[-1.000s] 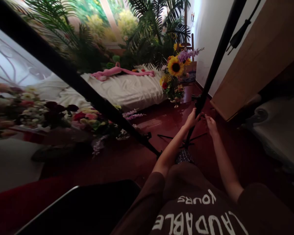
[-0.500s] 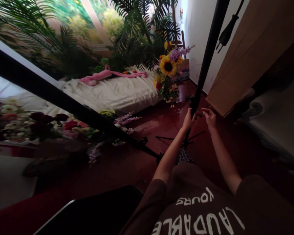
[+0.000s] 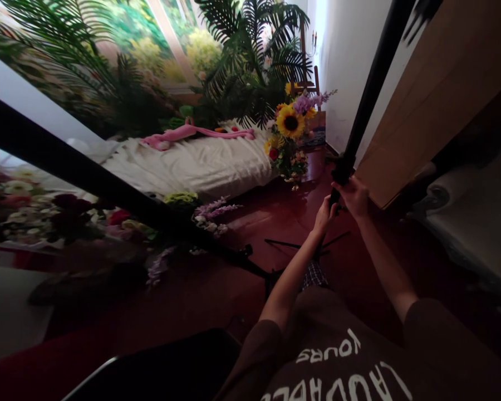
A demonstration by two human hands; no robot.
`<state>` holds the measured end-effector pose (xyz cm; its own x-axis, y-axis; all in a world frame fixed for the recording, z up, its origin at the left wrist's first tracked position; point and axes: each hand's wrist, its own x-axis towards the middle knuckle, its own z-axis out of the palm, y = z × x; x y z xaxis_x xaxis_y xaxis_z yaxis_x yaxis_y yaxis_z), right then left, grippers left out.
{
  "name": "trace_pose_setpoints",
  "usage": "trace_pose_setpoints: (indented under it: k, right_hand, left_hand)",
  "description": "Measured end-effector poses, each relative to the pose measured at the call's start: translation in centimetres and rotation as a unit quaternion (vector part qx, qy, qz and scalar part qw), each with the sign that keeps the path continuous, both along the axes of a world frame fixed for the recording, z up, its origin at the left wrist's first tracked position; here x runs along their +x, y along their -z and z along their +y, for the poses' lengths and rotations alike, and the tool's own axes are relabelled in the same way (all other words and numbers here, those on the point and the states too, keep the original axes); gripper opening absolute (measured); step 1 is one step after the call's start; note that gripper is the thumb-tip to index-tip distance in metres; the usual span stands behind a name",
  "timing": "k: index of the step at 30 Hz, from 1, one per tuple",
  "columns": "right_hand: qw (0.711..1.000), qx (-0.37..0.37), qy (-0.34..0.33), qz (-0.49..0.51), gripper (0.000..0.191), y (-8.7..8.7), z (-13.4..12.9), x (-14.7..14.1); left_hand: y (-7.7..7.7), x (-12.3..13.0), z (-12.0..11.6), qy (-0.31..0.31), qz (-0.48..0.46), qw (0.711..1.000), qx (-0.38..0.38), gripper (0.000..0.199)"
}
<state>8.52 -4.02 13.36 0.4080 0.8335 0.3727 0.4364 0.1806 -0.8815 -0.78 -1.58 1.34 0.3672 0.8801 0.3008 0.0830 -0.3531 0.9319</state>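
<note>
A black stand [image 3: 367, 97] runs from the top right down to spread legs on the dark red floor. My left hand [image 3: 324, 216] is wrapped round its thin lower pole, just under a joint. Higher up, my right hand [image 3: 354, 196] is closed on the stand at the dark joint, its fingers reaching across the pole. The small parts under the fingers are too dark to make out. A second black pole [image 3: 108, 189] slants across the left side, touched by neither hand.
Behind stand a low bed with a white cover [image 3: 217, 164], a pink plush toy [image 3: 179, 133] and sunflowers [image 3: 290, 122]. Flowers [image 3: 20, 206] fill the left. A brown panel [image 3: 434, 100] and a pale roll [image 3: 446, 192] are on the right.
My right hand has moved from beside the pole up and left onto the stand's joint. My left hand sits slightly lower, still round the pole. The hanging plug has left the view.
</note>
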Motion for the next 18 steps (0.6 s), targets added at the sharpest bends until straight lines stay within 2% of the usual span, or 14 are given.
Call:
trace_pose_setpoints:
  k: [4, 6, 8, 10, 13, 18]
  right_hand:
    - [0.991, 0.101, 0.030, -0.085, 0.043, -4.7, 1.2, -0.4]
    - [0.987, 0.121, 0.039, -0.103, 0.044, -5.9, 1.5, -0.6]
    - [0.986, 0.126, 0.035, -0.100, 0.044, -6.0, 1.3, -0.6]
    - [0.989, 0.125, 0.025, -0.082, 0.045, -5.0, 0.6, -0.2]
    - [0.992, 0.102, 0.020, -0.066, 0.039, -2.3, -1.0, 0.9]
    - [0.996, -0.028, -0.044, -0.069, 0.033, 3.4, -4.2, 2.4]
  left_hand:
    - [0.1, 0.0, 0.0, -0.005, -0.011, 1.000, -0.008, 0.041]
    - [0.2, 0.2, 0.0, -0.016, -0.011, 1.000, -0.008, 0.039]
    - [0.2, 0.3, -0.1, -0.019, -0.013, 1.000, -0.009, 0.038]
    - [0.2, 0.3, -0.2, -0.017, -0.021, 1.000, -0.012, 0.037]
    - [0.2, 0.3, -0.3, -0.018, -0.029, 0.999, -0.012, 0.038]
    - [0.4, 0.2, -0.2, -0.028, -0.024, 0.999, 0.007, 0.037]
